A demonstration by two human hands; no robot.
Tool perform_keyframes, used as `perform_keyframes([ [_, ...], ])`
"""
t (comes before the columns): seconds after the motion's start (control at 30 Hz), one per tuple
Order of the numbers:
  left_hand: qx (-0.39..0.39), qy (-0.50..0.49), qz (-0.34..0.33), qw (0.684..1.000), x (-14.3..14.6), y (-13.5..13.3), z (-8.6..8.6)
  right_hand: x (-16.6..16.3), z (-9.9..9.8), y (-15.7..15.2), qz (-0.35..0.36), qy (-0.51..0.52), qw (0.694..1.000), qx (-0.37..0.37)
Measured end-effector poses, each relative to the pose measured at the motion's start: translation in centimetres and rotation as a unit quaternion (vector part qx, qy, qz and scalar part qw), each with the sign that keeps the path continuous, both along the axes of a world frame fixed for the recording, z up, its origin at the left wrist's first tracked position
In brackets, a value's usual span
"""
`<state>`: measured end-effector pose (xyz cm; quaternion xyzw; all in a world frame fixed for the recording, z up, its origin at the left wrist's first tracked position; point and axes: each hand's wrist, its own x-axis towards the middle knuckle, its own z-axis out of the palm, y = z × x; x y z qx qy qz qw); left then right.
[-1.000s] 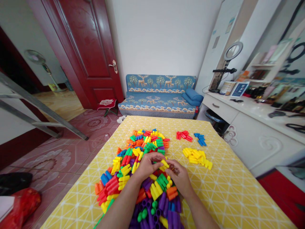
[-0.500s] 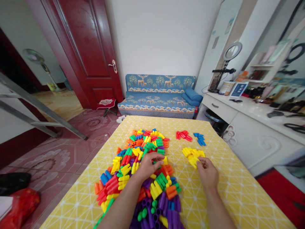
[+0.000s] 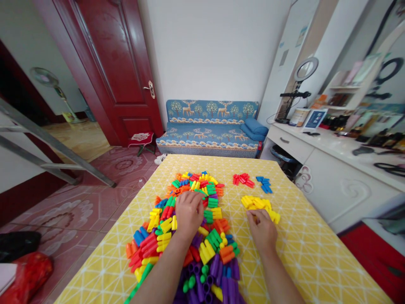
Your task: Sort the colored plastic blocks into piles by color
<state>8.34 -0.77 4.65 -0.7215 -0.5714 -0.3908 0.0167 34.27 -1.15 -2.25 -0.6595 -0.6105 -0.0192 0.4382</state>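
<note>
A heap of plastic building pieces (image 3: 207, 251) in yellow, red, green, orange, blue and purple covers the left and middle of the table. My left hand (image 3: 190, 213) is over the heap, its fingers bent down among the pieces; the fingertips and anything between them are hidden. On the right, my right hand (image 3: 262, 232) is at the near side of a small pile of yellow building pieces (image 3: 257, 202). Its thumb and fingers are drawn together, and what they hold, if anything, does not show clearly. Behind that pile lie red pieces (image 3: 243, 180) and blue pieces (image 3: 264, 184) in separate groups.
A yellow patterned cloth (image 3: 303, 249) covers the table. Beyond its far edge stands a blue sofa (image 3: 205, 131). To the right is a white dresser (image 3: 335, 169) with bottles and a ring light (image 3: 305, 69). A metal ladder (image 3: 60, 147) leans at the left.
My left hand has shifted left and farther over the heap. The right hand has moved left along the near side of the yellow pile, where a yellow piece now shows at its right end.
</note>
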Motion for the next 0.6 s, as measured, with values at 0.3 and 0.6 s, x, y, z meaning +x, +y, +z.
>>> perform_keyframes([
  [0.3, -0.072, 0.087, 0.160, 0.981, -1.4, 0.5, -1.2, -0.9, -0.6, 0.5, 0.101, 0.075, 0.992, 0.023],
  [0.6, -0.062, 0.024, 0.142, 0.988, -2.3, 0.8, -2.0, -1.5, -0.2, 0.3, 0.149, 0.102, 0.984, -0.007],
])
